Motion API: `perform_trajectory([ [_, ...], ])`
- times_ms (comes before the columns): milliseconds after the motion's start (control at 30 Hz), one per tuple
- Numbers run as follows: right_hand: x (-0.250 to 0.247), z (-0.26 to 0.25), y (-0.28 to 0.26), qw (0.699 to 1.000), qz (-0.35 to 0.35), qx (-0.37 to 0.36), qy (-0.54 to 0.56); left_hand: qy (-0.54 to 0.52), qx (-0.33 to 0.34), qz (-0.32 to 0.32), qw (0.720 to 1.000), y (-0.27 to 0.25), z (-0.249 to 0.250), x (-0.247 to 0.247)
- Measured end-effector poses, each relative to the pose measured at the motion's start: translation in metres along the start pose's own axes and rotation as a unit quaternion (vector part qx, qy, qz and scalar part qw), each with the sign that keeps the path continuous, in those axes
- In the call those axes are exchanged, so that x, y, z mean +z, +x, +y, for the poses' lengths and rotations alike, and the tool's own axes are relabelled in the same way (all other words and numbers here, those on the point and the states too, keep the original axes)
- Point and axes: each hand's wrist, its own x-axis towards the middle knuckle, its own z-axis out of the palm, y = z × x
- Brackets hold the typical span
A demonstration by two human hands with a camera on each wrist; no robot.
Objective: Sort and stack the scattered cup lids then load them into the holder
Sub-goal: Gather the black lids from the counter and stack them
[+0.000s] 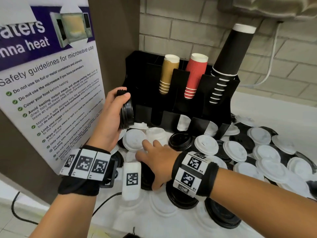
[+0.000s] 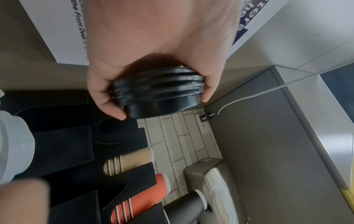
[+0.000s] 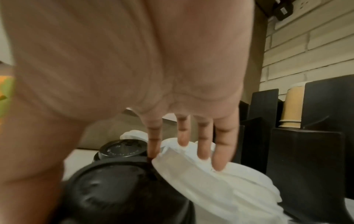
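I see my left hand (image 1: 109,115) left of centre in the head view, its grip clenched round a nested stack of glossy black plastic cup lids (image 1: 127,114) — ribbed rims, raised spout end out, held on edge just beside the black slotted cup-and-lid holder (image 1: 137,69). My right hand (image 1: 154,158) is released, fingers (image 3: 203,142) straight, tips touching a round white plastic lid (image 1: 135,140) in the pile at lower centre. Loose white and black lids (image 1: 267,152) overlap across the white tabletop (image 1: 274,107) to the right — some dome up, some flipped. Tan, red and black paper cup stacks (image 1: 193,76) stand in the holder's rear slots.
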Motion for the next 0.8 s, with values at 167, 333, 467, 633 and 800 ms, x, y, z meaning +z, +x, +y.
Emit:
perform_trajectory([
  [167, 0.000, 0.007, 0.001, 0.998, 0.051, -0.006, -0.039, 0.004, -0.005, 0.000, 1.000, 0.001, -0.004, -0.001],
  [333, -0.001, 0.014, 0.006, 0.994, 0.065, -0.024, -0.087, 0.010, -0.005, -0.002, 1.000, 0.001, -0.004, -0.004],
  [467, 0.000, 0.020, 0.010, 0.993, 0.072, -0.036, -0.090, 0.014, -0.004, -0.005, 1.000, 0.001, -0.003, -0.004],
  [633, -0.013, 0.037, 0.010, 0.991, 0.127, -0.020, 0.029, 0.009, -0.002, -0.002, 1.000, 0.002, -0.003, -0.003],
  [800, -0.040, 0.068, 0.003, 0.931, 0.246, 0.033, 0.267, 0.013, -0.021, -0.009, 1.000, 0.002, -0.005, -0.001],
])
